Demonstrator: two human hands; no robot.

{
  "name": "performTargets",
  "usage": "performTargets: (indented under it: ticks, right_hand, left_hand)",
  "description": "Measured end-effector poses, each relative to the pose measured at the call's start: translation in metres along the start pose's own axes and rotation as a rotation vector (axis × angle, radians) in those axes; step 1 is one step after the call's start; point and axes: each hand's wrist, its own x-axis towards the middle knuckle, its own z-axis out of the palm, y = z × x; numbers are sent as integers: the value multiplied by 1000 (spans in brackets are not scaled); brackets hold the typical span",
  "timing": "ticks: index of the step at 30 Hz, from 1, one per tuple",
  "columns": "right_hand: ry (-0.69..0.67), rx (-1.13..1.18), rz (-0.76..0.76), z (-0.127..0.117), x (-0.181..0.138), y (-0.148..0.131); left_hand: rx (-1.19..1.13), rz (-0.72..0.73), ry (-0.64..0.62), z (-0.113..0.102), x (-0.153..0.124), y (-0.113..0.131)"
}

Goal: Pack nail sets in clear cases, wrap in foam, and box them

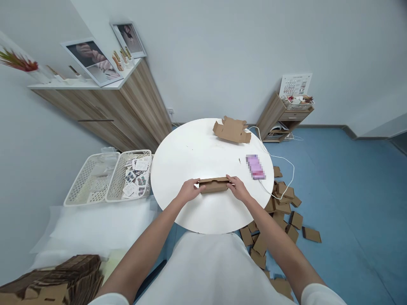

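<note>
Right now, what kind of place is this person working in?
Probably a small nail-product shop's packing room. Both hands, left and right, hold a cardboard box on a round white table; folded boxes litter the floor, baskets hold product cards, and nail photos stand on the cabinet.

We can't read the pink object (255, 166) on the table — it's pixelated. The small cardboard box (214, 185) has both ends covered by the left hand (190, 190) and right hand (238, 189). Cards in the white basket (132, 177) are too small to read — the flat cardboard stack (54, 279) is cut off by the frame's bottom edge.
</note>
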Motion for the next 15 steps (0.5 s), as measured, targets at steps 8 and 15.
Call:
performTargets:
  ticks: [8,15]
  right_hand:
    - [71,311,211,3,6,-5]
    - [45,421,366,9,3,-5]
  left_hand:
    - [-354,-223,20,10,9,-11]
    - [-503,-309,-36,20,6,-17]
